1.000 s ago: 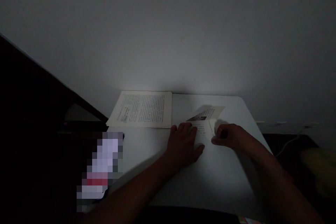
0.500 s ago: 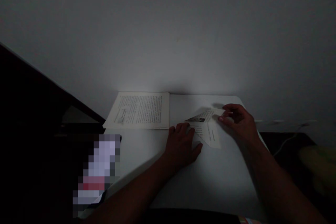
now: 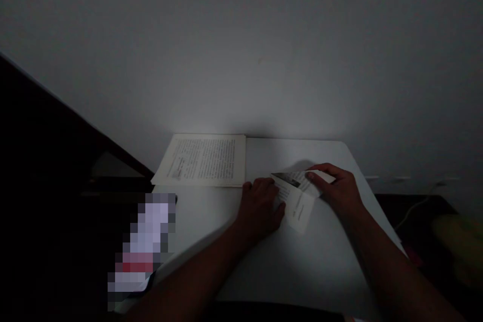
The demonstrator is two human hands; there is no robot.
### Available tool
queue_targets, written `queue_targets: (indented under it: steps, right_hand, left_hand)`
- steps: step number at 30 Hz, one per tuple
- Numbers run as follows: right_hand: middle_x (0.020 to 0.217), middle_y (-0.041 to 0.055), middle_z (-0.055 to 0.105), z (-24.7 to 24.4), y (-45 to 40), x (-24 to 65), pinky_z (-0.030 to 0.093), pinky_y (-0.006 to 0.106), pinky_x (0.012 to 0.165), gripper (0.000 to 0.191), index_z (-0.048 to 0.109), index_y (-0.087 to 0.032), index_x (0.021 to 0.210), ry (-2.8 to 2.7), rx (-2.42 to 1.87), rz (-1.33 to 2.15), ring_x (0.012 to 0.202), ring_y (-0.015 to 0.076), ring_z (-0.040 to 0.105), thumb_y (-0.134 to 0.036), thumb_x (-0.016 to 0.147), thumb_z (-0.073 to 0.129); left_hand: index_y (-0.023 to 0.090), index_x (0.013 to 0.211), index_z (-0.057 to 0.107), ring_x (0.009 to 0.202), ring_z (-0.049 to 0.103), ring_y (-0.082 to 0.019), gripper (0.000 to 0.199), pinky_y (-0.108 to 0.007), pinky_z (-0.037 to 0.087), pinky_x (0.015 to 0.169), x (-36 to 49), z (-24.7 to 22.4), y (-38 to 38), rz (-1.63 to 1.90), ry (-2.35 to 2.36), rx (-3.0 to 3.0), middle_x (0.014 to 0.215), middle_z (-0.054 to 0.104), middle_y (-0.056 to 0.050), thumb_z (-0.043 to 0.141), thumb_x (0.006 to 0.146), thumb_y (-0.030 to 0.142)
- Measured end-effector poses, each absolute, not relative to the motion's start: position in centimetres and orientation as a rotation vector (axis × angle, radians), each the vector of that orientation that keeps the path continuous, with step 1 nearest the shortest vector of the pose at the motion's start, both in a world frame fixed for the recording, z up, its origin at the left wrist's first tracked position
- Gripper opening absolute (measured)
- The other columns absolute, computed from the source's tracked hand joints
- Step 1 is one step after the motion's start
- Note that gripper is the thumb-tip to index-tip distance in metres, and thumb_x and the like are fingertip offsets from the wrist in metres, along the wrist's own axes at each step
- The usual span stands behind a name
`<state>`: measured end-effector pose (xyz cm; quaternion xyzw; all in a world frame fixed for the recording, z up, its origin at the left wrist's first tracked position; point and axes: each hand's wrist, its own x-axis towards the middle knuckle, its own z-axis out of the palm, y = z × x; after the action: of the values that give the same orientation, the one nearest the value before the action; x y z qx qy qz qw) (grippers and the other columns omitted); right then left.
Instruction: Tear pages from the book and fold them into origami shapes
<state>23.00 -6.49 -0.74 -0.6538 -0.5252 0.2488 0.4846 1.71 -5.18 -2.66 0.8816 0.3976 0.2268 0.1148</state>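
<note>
A printed sheet of paper (image 3: 303, 201), folded to a point on its left, lies on the white table with its upper flap lifted at the right. My right hand (image 3: 339, 187) pinches that upper flap, thumb on top and fingers behind it. At the pointed left end, my left hand (image 3: 259, 210) rests palm down, fingers lying on the table and over the paper's tip, thumb apart near its lower edge. The fingertips of my left hand are dim, so their exact contact with the paper is hard to see.
A stack of printed pages (image 3: 206, 161) lies at the table's back left, against the pale wall (image 3: 241, 60). A phone-like device with a blurred-out screen (image 3: 141, 246) sits at the left edge. A thin cable (image 3: 413, 209) hangs right of the white table (image 3: 294, 271).
My right hand has closed on the paper's upper flap and come slightly down. The paper has turned, its lower right corner now nearer me. My left hand stays almost in place.
</note>
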Motion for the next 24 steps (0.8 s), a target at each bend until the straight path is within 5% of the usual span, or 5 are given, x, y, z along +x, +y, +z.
queue_targets:
  steps: [6, 14, 24]
  right_hand:
    - [0.088, 0.0065, 0.071, -0.9, -6.7, 22.9, 0.03, 0.021, 0.034, 0.03, 0.066, -0.017, 0.087, -1.206, -1.725, 0.568, 0.034, 0.0035, 0.036, -0.04, 0.068, 0.069]
    - [0.071, 0.0032, 0.069, -2.5, -6.5, 24.7, 0.047, 0.03, 0.058, 0.025, 0.068, -0.019, 0.075, -1.499, -1.823, 0.417, 0.06, 0.0179, 0.062, -0.044, 0.071, 0.066]
    - [0.097, 0.0057, 0.068, -2.8, -6.6, 25.1, 0.05, 0.042, 0.083, 0.012, 0.07, -0.025, 0.081, -2.001, -1.54, 0.234, 0.091, 0.0242, 0.063, -0.035, 0.074, 0.068]
  left_hand:
    - [0.018, 0.105, 0.058, 0.109, 0.05, -0.025, 0.025, -0.044, 0.033, 0.089, 1.6, -2.7, -5.0, 0.72, 1.127, 2.573, 0.118, 0.059, -0.01, 0.055, 0.08, 0.023]
    - [0.021, 0.112, 0.058, 0.117, 0.046, -0.025, 0.032, -0.047, 0.03, 0.095, 1.4, -3.3, -4.5, 0.641, 1.091, 2.646, 0.127, 0.056, -0.008, 0.047, 0.083, 0.014]
    - [0.024, 0.118, 0.056, 0.125, 0.041, -0.026, 0.033, -0.05, 0.026, 0.101, 1.0, -2.7, -4.6, 0.539, 1.071, 2.705, 0.133, 0.053, -0.006, 0.046, 0.086, 0.021]
